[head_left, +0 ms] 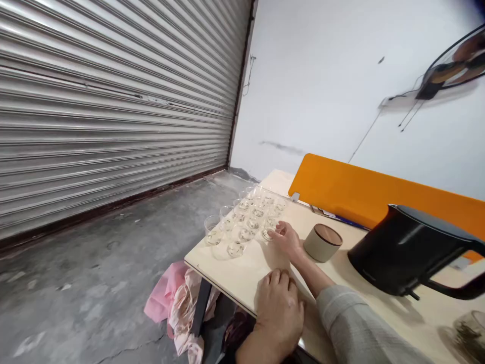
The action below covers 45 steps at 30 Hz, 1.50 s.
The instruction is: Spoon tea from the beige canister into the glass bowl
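Clear plastic cups [235, 248] stand in rows on the pale wooden table [227, 273], each with small dark bits at the bottom. At the near right side of the group, my right hand [287, 240] has its thumb and fingertips at one clear plastic cup [267, 233] and appears to grip it. Closer to me, my left hand [279, 308] rests by the table's front edge, back upward. Its fingers are curled together, with their tips hidden, and nothing shows in them. To the right of my right hand is a short beige canister [323, 243] with a brown top.
A black kettle [409, 247] stands at the right, near a glass container [472, 328] of dark leafy bits. An orange divider [341, 187] runs along the far edge. Pink cloth [170, 293] hangs by the table leg. A metal shutter [113, 111] is at the left.
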Tool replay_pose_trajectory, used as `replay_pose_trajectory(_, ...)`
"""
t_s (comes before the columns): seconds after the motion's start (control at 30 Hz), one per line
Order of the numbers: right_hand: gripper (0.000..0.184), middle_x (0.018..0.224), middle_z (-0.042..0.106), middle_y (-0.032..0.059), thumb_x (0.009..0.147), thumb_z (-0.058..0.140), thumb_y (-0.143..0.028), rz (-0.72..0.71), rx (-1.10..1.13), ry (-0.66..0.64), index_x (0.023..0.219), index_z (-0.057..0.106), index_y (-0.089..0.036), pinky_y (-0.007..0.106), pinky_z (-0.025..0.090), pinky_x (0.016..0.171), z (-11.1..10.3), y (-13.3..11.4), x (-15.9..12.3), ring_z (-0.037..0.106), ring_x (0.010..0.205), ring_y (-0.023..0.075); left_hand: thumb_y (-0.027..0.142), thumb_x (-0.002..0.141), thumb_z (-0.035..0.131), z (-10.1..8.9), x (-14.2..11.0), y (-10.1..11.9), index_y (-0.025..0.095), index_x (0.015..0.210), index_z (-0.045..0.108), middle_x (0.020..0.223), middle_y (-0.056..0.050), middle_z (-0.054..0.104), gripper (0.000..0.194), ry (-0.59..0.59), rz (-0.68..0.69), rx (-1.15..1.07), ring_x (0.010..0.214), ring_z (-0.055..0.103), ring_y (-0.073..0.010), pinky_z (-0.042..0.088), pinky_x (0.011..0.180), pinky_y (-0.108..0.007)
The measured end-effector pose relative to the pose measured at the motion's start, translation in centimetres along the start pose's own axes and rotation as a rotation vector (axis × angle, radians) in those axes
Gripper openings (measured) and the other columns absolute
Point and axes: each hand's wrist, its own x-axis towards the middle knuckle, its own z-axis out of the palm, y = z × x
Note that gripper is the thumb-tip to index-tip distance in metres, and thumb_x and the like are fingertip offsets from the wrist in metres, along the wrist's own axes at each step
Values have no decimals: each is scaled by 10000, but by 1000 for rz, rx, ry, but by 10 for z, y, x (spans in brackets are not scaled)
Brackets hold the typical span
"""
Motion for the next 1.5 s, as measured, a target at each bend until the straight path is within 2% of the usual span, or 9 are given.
replay_pose_trajectory(0.3, 693, 1110, 706, 88, 571, 801, -456, 47, 34, -13, 1187, 592, -214, 427, 561, 868, -4, -1, -8, 673, 1049, 284, 402, 915, 627, -1, 1, 0, 185, 1182, 667, 1270, -102, 640, 347, -11, -15, -6, 1202, 527, -291, 464, 1012, -462)
replay_pose_trajectory(0.47, 721, 1325, 637, 170, 707, 758, -441, 16, 3, -45, 1345, 540, -187, 450, 562, 948, -47, -22, -65, 650, 1167, 286, 377, 942, 579, -2, -1, -3, 189, 1235, 653, 1323, -94, 638, 357, -48, 15, 12, 1237, 515, -313, 458, 1034, -468)
replay_pose_trajectory(0.57, 593, 1336, 644, 123, 831, 679, -476, -90, -60, -83, 1360, 555, -237, 451, 567, 967, -90, -38, -127, 640, 1194, 268, 364, 957, 557, -1, -4, -5, 184, 1287, 632, 1422, -106, 591, 384, -50, 2, 47, 1310, 481, -320, 412, 1102, -472)
replay_pose_trajectory(0.67, 488, 1293, 678, 89, 862, 666, -474, -70, -167, -21, 1301, 614, -268, 436, 598, 922, -145, -43, -189, 672, 1134, 264, 345, 981, 532, -1, -6, -5, 211, 1272, 639, 1407, -84, 611, 338, -72, 17, 95, 1306, 498, -293, 414, 1102, -450)
replay_pose_trajectory(0.93, 439, 952, 764, 84, 861, 583, -612, 124, -692, 578, 1086, 701, -254, 416, 581, 702, -348, 2, -296, 718, 753, 266, 356, 1004, 511, 0, -10, -7, 193, 1273, 651, 1398, -94, 631, 344, -73, 75, 241, 1295, 529, -294, 468, 1044, -440)
replay_pose_trajectory(1.03, 453, 1020, 764, 84, 894, 536, -595, 176, -882, 576, 1117, 703, -239, 406, 563, 712, -392, 19, -312, 715, 770, 265, 355, 1009, 505, 2, -11, -11, 160, 1277, 652, 1390, -106, 637, 362, -63, 109, 270, 1280, 541, -296, 483, 1024, -437)
replay_pose_trajectory(1.17, 448, 1126, 745, 119, 952, 460, -525, 19, -1043, 357, 1131, 728, -214, 458, 525, 920, -397, 36, -304, 665, 1062, 315, 362, 1013, 496, 5, -12, -15, 148, 1277, 653, 1391, -113, 635, 374, -58, 147, 301, 1275, 547, -302, 497, 998, -436)
replay_pose_trajectory(1.3, 411, 986, 761, 114, 987, 408, -422, -23, -1136, 156, 1042, 763, -223, 444, 523, 897, -381, 50, -289, 672, 992, 292, 355, 1009, 504, 5, -11, -15, 147, 1276, 657, 1382, -123, 640, 371, -56, 148, 306, 1272, 553, -304, 502, 994, -444)
replay_pose_trajectory(1.5, 405, 914, 753, 96, 994, 412, -413, -52, -1206, 252, 890, 765, -246, 406, 510, 706, -365, 50, -281, 674, 843, 284, 337, 989, 551, 0, -9, -8, 161, 1267, 665, 1375, -124, 643, 348, -60, 114, 254, 1270, 555, -305, 490, 1025, -456)
